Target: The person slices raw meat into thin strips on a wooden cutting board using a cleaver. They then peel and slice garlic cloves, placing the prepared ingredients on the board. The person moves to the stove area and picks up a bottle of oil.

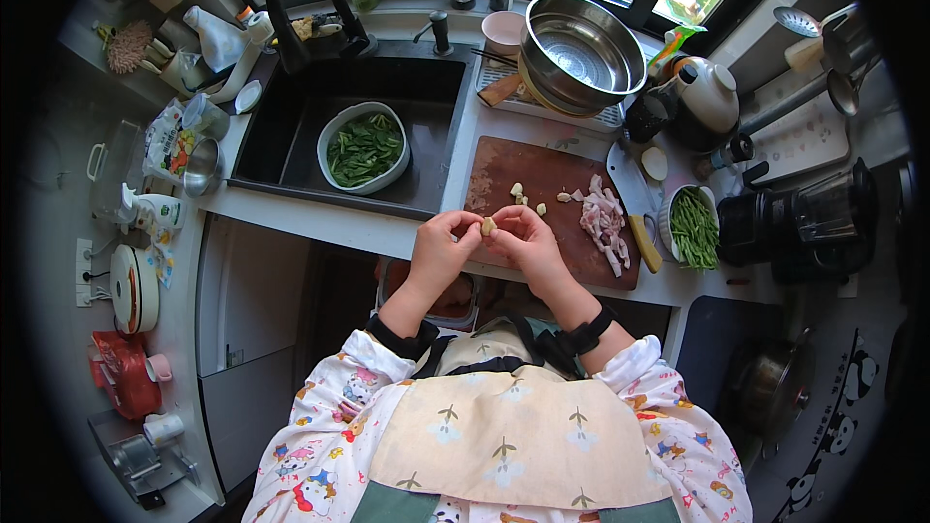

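Observation:
Between my two hands, over the near edge of the cutting board, is a garlic clove (pixel 488 226). My left hand (pixel 445 243) pinches it with thumb and forefinger from one side, and my right hand (pixel 527 238) does the same from the other. Several peeled garlic cloves (pixel 517 190) lie on the brown cutting board (pixel 501 160) just beyond my fingers. Strips of raw pale-pink meat (pixel 604 221) are heaped on the board's right half. A cleaver (pixel 631 181) with a yellow handle rests along the board's right edge.
Left, a black sink (pixel 283 138) holds a tub (pixel 325 160) of leafy greens under a black faucet (pixel 272 7). A white bowl of cut green stems (pixel 694 229) stands right of the cleaver. Behind the board, a steel pot (pixel 581 43) sits on a drain tray (pixel 494 73). A blender (pixel 821 211) is far right.

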`<state>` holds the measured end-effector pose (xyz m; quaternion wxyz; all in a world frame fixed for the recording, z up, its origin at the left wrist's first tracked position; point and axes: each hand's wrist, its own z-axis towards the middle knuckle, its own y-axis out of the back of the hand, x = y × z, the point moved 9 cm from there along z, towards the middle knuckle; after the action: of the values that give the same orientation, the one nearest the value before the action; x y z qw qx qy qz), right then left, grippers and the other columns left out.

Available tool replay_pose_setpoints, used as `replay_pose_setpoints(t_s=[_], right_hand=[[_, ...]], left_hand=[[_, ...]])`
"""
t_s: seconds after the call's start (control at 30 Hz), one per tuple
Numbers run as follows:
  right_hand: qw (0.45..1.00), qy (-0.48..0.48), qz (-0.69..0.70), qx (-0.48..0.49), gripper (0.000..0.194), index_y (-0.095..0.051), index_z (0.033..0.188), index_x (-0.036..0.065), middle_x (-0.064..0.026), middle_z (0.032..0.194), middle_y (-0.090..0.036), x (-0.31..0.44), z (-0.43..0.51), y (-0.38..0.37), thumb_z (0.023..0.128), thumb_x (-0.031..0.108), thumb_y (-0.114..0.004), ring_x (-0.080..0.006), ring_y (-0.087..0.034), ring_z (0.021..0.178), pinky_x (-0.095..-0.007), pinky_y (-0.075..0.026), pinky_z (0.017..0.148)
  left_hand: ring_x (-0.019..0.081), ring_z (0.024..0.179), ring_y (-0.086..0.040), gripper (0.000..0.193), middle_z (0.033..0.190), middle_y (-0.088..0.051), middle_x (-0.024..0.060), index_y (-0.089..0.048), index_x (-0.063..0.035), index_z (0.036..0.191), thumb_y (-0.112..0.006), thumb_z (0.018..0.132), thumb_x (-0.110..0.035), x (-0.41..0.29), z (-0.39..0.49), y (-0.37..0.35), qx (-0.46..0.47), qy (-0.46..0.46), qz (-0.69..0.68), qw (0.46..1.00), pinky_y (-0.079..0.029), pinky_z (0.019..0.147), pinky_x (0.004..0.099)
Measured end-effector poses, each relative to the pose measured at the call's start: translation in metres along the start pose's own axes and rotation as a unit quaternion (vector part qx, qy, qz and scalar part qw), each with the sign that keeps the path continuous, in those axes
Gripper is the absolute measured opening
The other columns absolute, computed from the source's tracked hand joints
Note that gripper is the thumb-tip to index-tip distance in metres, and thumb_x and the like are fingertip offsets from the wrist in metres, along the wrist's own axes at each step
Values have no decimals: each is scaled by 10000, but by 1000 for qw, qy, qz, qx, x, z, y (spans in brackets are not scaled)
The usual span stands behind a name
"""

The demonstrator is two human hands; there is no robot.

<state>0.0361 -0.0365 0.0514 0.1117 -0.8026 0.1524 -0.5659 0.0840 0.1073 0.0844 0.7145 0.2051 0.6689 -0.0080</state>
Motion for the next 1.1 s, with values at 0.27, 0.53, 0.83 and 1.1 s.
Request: replay_pose_setpoints(t_s=[0.27,0.53,0.83,1.1], right_hand=[[997,-33,67,2,232,-668,1195,28,-26,1010,-717,-12,4,2,978,109,-665,-100,-689,869,-224,-565,795],[992,31,-119,-9,309,-694,1263,48,1,1046,-725,2,2,1,981,173,-678,-39,-650,833,-175,-507,711],[997,-49,52,-1,302,-674,1270,55,-12,1061,-717,-18,5,11,985,155,-661,-72,-673,866,-213,-550,756],[878,204,-423,-96,248,-716,1168,85,-82,1020,-719,13,14,25,921,96,-687,-180,-702,849,-280,-562,755]], left_hand=[[78,743,-660,136,831,-721,32,-730,15,1000,-672,944,-94,11,-2,-6,38,73,-56,995,-539,589,237],[100,743,-676,131,874,-725,50,-728,19,984,-656,956,-87,-8,-3,-6,30,-32,51,998,-556,598,249],[89,722,-657,141,892,-707,29,-682,-6,1070,-606,1004,-105,24,-6,-10,38,130,-152,979,-548,596,236],[74,717,-654,127,866,-711,0,-714,-40,1035,-634,990,-127,65,-28,13,48,167,-139,975,-528,586,209]])
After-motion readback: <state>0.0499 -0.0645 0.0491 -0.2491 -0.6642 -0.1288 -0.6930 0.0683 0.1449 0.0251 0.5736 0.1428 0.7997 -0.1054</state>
